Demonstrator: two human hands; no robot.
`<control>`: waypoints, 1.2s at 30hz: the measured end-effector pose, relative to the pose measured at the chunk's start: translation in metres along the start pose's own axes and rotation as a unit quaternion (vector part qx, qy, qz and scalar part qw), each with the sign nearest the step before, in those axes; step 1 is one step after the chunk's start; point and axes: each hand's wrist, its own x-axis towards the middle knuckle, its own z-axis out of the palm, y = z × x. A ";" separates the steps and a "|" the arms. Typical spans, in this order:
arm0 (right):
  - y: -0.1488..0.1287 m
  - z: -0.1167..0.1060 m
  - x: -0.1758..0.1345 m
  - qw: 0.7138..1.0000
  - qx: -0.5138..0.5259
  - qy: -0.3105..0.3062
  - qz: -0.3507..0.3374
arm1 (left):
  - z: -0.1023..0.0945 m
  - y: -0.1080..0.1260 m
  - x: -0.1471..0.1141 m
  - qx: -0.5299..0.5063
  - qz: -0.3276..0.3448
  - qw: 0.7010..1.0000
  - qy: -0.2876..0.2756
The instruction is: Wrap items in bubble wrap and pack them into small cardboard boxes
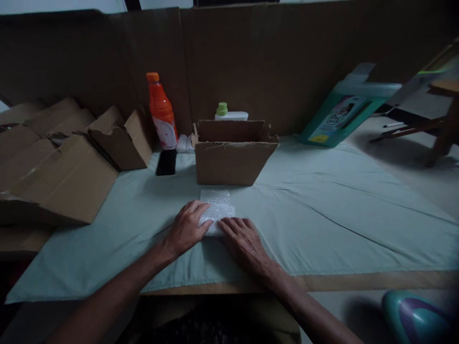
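Observation:
A small folded piece of bubble wrap [217, 209] lies on the pale green cloth [297, 229], close in front of an upright cardboard box [229, 164]. My left hand [188, 223] grips the wrap's left side, thumb and index finger on it. At its near right edge, my right hand [245, 240] holds it down with bent fingers and the thumb close to the left thumb. Both palms face down. Whether anything is inside the wrap, I cannot tell.
Several cardboard boxes [68, 167] crowd the left side. Behind them stand an orange bottle [162, 112] and a black phone [167, 162] lying flat. A green-capped white bottle [231, 115] shows behind the upright box. At back right is a large teal liquid jug [340, 114].

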 end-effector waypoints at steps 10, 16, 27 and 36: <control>-0.003 -0.025 -0.010 0.986 0.135 -0.094 0.010 | -0.019 0.014 -0.051 -0.084 0.018 0.994 -0.068; -0.013 -0.028 -0.018 1.000 0.020 -0.006 0.003 | -0.007 0.005 -0.038 0.016 -0.047 0.995 -0.087; 0.003 -0.010 0.021 0.992 0.108 -0.011 0.061 | -0.001 0.015 -0.069 -0.390 -0.286 0.872 0.068; -0.009 -0.024 -0.012 0.944 0.312 -0.016 0.106 | 0.014 0.055 -0.065 -0.513 -0.263 0.816 0.046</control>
